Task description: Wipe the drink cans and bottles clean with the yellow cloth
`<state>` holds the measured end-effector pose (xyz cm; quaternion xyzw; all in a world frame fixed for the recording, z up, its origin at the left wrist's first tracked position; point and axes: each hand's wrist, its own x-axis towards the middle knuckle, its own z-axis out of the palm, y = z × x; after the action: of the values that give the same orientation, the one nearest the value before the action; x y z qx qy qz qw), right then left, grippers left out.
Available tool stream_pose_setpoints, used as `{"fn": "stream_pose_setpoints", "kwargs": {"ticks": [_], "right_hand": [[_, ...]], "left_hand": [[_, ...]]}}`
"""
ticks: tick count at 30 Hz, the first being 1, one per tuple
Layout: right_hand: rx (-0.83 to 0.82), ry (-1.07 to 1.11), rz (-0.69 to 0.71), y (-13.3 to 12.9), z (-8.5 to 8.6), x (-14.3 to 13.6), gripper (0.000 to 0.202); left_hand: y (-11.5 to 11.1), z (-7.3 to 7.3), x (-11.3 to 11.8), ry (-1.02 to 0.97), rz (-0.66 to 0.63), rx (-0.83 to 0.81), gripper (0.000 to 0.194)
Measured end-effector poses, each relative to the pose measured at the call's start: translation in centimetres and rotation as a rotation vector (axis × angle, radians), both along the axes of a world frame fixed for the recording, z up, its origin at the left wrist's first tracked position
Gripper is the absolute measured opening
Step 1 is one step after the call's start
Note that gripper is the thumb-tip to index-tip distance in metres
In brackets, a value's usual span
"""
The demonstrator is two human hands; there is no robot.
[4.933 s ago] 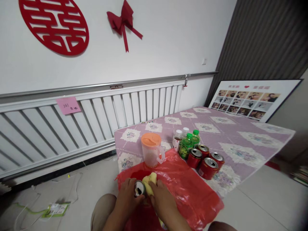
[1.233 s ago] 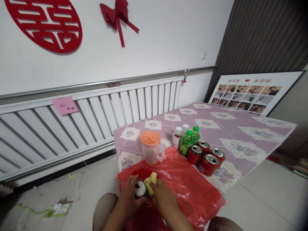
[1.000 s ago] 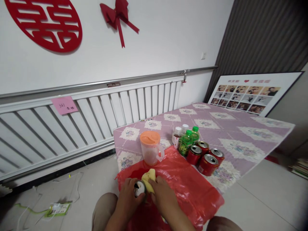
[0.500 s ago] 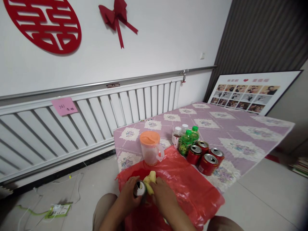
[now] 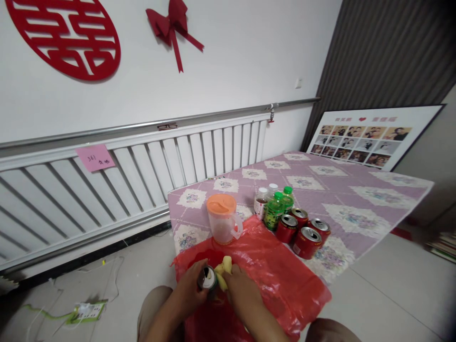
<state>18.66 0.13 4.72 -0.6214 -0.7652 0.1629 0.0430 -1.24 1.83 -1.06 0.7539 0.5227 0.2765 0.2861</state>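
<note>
My left hand [image 5: 192, 286] is wrapped around an opened drink can [image 5: 208, 277], its silver top facing up toward me. In my right hand [image 5: 242, 290] is a crumpled yellow cloth [image 5: 224, 271], pressed against the can's right side. Both hands are over a red plastic bag [image 5: 270, 266] spread across the table's near corner. Just beyond them stands a clear plastic pitcher [image 5: 223, 225] with an orange lid, its handle to the right. My palms and the lower part of the can are hidden.
Several red cans [image 5: 307, 242] stand right of the pitcher, with green-capped bottles [image 5: 273, 213] and white-capped bottles [image 5: 261, 203] behind them. A floral tablecloth [image 5: 313, 170] covers the table. A white radiator [image 5: 142, 171] runs along the wall. A power strip [image 5: 87, 311] lies on the floor at left.
My right hand and the yellow cloth have shifted very slightly against the can. My left hand still grips the can in almost the same place.
</note>
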Motion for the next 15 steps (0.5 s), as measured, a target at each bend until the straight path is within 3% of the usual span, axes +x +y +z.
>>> {"fn": "stream_pose_setpoints", "kwargs": {"ticks": [3, 6, 10, 15], "right_hand": [[-0.03, -0.011, -0.016, -0.1, 0.3, 0.0, 0.039], [-0.041, -0.013, -0.022, -0.1, 0.8, 0.0, 0.04], [-0.027, 0.004, -0.008, 0.0, 1.9, 0.1, 0.045], [0.003, 0.03, -0.004, 0.3, 2.7, 0.0, 0.049]], "left_hand": [[-0.7, 0.7, 0.7, 0.108, 0.166, -0.05, 0.085], [-1.4, 1.9, 1.5, 0.216, 0.302, -0.089, 0.075], [-1.6, 2.9, 2.0, 0.208, 0.247, -0.124, 0.051], [-0.9, 2.4, 1.4, 0.11, 0.146, -0.06, 0.05]]}}
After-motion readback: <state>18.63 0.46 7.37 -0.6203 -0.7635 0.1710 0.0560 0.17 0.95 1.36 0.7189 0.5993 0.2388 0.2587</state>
